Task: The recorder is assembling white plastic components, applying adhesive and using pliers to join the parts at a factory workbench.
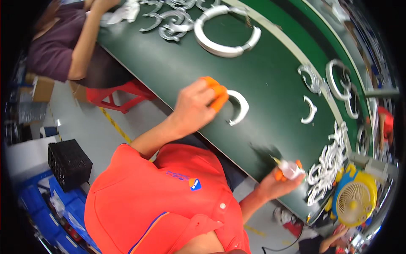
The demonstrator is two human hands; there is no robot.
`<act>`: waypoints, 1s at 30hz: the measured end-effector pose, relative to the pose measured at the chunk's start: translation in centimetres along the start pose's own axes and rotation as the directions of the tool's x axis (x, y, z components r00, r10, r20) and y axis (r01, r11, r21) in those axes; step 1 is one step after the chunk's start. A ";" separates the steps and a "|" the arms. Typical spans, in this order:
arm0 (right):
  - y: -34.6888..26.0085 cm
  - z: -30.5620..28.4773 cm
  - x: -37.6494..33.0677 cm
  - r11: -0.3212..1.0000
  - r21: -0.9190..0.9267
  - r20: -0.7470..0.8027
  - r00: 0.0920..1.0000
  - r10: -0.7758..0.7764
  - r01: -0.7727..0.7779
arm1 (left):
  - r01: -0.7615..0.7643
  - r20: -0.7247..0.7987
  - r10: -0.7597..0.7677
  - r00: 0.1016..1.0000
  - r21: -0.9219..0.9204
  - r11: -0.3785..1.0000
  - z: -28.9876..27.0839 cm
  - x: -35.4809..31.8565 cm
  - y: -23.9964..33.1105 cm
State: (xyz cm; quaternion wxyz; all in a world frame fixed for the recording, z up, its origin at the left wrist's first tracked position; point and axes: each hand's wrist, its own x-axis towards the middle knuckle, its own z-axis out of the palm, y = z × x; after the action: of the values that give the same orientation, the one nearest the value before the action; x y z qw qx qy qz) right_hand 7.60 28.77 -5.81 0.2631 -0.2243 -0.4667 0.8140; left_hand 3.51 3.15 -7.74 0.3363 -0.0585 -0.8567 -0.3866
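My left hand (195, 105) wears orange finger covers and pinches one end of a white C-shaped plastic piece (241, 106) above the green table. Nearer the table's front edge, at the right, my right hand (277, 183) also has orange covers on its fingertips. It is closed round a small translucent squeeze bottle (291, 170) with a thin pointed tip that points up and left. A shadow falls on the table beside that tip. Between my hands lies bare green table surface (249, 139).
A pile of white curved pieces (327, 165) lies right of my right hand, near a yellow fan (354, 198). One loose curved piece (309, 110) and a large white ring (220, 48) lie farther off. A co-worker (63, 55) sits at the far left beside a red stool (114, 95).
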 end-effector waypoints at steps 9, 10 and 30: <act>-2.0 -0.9 1.9 0.960 0.235 0.065 0.988 0.140 -0.152 | 0.362 -0.235 -0.275 0.932 0.610 0.705 -10.4 2.7 -10.8; -2.0 -1.2 2.2 0.948 0.271 0.090 0.985 0.146 -0.166 | 0.343 -0.229 -0.255 0.939 0.644 0.683 -10.2 3.1 -11.2; -1.8 -3.3 3.2 0.843 0.478 0.133 0.969 0.209 -0.247 | -0.353 0.234 0.321 0.917 0.109 0.929 -0.3 4.3 4.8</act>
State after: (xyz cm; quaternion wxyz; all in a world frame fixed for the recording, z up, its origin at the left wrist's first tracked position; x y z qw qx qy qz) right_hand 7.56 33.70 -6.18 0.1950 -0.1732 -0.2243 0.9390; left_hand 2.05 5.60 -1.94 0.3080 -0.2212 -0.8912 -0.2490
